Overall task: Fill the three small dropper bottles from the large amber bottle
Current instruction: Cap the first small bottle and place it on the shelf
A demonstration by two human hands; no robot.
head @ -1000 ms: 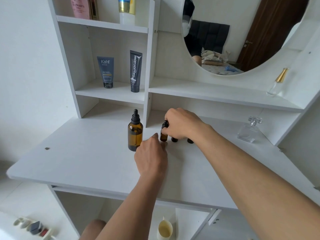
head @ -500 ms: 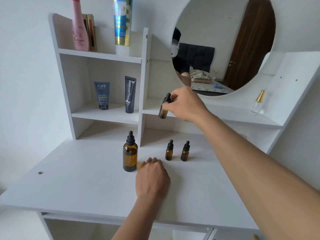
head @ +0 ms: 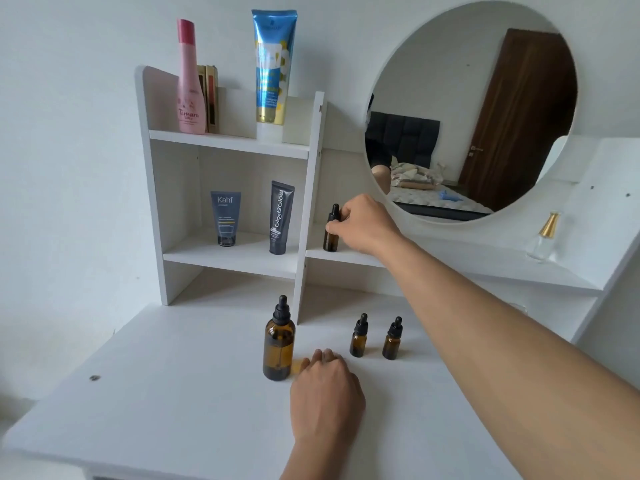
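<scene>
**Cataloguing our white dressing table, largest item to smallest**

We list first the white dressing table (head: 180,403), its bare top carrying the working bottles. Above it we log the round mirror (head: 478,109), set at the upper right, and beside it the white shelf unit (head: 228,143) with two levels.

Top shelf: we count a blue tube (head: 273,67), a pink bottle (head: 189,81) and a narrow gold-edged case just beside the pink bottle. Lower shelf: a Kahf tube (head: 225,218) and a black Glad2Glow tube (head: 281,216), both standing upright and apart from each other.

Our right hand (head: 363,223) reaches to the shelf under the mirror, fingers closed around one small dropper bottle (head: 331,233), whose base sits at the shelf edge. Our left hand (head: 325,393) rests on the tabletop palm down, fingers loosely curled and holding nothing, fingertips just beside the large amber bottle (head: 279,344).

That large amber bottle stands upright near the table's middle, dropper cap on. To its right we note two further small dropper bottles (head: 375,337), upright, capped, side by side and not touching.

Far right on the mirror shelf: a clear perfume bottle (head: 544,237) with a gold cap.
</scene>
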